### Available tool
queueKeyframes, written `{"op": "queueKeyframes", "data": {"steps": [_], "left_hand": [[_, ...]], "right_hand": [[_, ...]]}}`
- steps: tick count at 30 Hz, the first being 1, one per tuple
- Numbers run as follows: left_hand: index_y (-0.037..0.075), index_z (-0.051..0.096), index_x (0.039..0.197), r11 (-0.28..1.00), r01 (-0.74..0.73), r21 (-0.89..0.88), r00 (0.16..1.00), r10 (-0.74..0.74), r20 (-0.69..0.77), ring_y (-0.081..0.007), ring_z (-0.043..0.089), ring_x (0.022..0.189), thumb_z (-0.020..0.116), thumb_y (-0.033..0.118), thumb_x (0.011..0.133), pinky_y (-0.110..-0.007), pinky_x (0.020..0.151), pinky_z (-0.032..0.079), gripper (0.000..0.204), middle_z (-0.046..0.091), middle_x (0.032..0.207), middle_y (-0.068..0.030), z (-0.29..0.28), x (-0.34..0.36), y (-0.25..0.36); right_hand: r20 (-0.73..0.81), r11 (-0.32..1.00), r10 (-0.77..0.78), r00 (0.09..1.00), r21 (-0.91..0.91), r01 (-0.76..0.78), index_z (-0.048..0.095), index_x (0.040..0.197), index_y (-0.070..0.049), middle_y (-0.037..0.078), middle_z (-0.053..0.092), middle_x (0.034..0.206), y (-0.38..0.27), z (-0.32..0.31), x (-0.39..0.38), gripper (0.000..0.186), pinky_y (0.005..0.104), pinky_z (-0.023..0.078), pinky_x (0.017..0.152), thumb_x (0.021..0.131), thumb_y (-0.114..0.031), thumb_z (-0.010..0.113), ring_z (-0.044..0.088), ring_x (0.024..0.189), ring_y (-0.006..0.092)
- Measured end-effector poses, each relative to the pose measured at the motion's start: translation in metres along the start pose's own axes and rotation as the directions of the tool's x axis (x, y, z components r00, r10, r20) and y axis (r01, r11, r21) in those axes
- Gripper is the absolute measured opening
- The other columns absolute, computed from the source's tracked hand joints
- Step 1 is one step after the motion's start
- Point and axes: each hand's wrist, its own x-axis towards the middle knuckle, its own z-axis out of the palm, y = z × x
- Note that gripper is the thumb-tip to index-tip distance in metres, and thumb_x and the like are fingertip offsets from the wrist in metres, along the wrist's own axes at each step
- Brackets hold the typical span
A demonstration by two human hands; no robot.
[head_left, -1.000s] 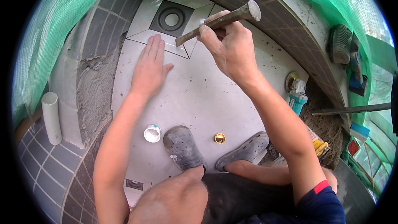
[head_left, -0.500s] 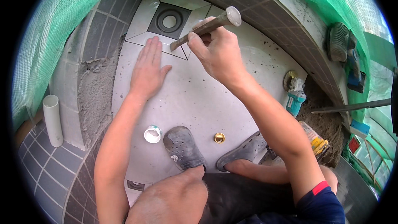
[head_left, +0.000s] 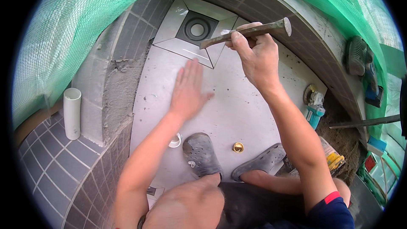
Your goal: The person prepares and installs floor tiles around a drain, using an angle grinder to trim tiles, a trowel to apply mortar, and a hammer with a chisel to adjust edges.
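Note:
My right hand (head_left: 256,61) grips a steel hammer (head_left: 271,28) with a round face, held slanting near the corner drain, its narrow end over the cut border tiles. The square dark drain (head_left: 186,29) has a pale round centre and is framed by mitred light tile pieces (head_left: 178,50). My left hand (head_left: 188,93) is blurred, fingers apart and holding nothing, over the large pale tile (head_left: 220,114) just in front of that border. A white plastic ring (head_left: 177,141), partly behind my left arm, and a small brass fitting (head_left: 238,147) rest on the tile near my grey clogs (head_left: 201,154).
A white pipe (head_left: 72,113) stands on the left grey-tiled ledge (head_left: 68,169). A teal power grinder (head_left: 315,113) and yellow-handled items (head_left: 333,159) lie right. Tools (head_left: 356,57) sit along the right wall, with a long bar (head_left: 364,122) jutting in. Green mesh (head_left: 72,25) hangs around.
The view has shifted, so the floor appears further right and lower. My left hand has moved back from the cut tile border. My right hand, still gripping the hammer, has moved slightly rightward.

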Motion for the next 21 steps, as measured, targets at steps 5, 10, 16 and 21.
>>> {"op": "queueKeyframes", "data": {"steps": [5, 10, 16, 21], "left_hand": [[-0.01, 0.027, 0.156, 0.992, 0.101, 0.078, 0.986, -0.089, -0.145, -0.0413, 0.017, 0.157, 0.073, 0.044, 0.09, -0.052, 0.127, 0.015, 0.097, 0.02, 0.167, -0.0275, -0.006, 0.007, -0.036], [-0.011, 0.026, 0.156, 0.989, 0.136, 0.052, 0.975, -0.124, -0.184, -0.0434, 0.015, 0.156, 0.072, 0.043, 0.091, -0.052, 0.127, 0.015, 0.097, 0.02, 0.167, -0.0284, -0.004, 0.005, -0.042], [-0.011, 0.026, 0.156, 0.991, 0.131, 0.039, 0.972, -0.121, -0.2, -0.0441, 0.017, 0.156, 0.073, 0.041, 0.091, -0.053, 0.126, 0.017, 0.096, 0.021, 0.166, -0.0287, -0.005, 0.005, -0.042], [-0.012, 0.027, 0.155, 0.989, 0.145, 0.025, 0.973, -0.138, -0.187, -0.0448, 0.018, 0.155, 0.074, 0.041, 0.09, -0.053, 0.126, 0.018, 0.095, 0.022, 0.166, -0.0291, -0.006, 0.006, -0.042]], "right_hand": [[0.037, 0.998, -0.029, 0.999, -0.053, 0.031, 0.066, 0.103, 0.004, 0.013, 0.074, 0.086, -0.007, 0.01, -0.004, 0.024, 0.0324, 0.056, 0.078, 0.094, -0.017, 0.069, 0.073, 0.082, 0.0197], [0.131, 0.992, -0.098, 0.987, -0.071, 0.108, 0.065, 0.103, 0.005, 0.016, 0.073, 0.086, -0.009, 0.033, -0.004, 0.022, 0.0352, 0.057, 0.078, 0.093, -0.013, 0.07, 0.075, 0.083, 0.0242], [0.204, 0.994, -0.006, 0.979, -0.108, 0.029, 0.065, 0.102, 0.005, 0.01, 0.069, 0.082, -0.013, 0.044, -0.002, 0.019, 0.0311, 0.055, 0.077, 0.096, -0.013, 0.069, 0.069, 0.081, 0.0162], [0.166, 0.994, -0.049, 0.985, -0.093, 0.065, 0.065, 0.102, 0.005, 0.011, 0.07, 0.082, -0.01, 0.049, -0.003, 0.021, 0.0326, 0.056, 0.078, 0.096, -0.015, 0.069, 0.071, 0.084, 0.0176]]}}
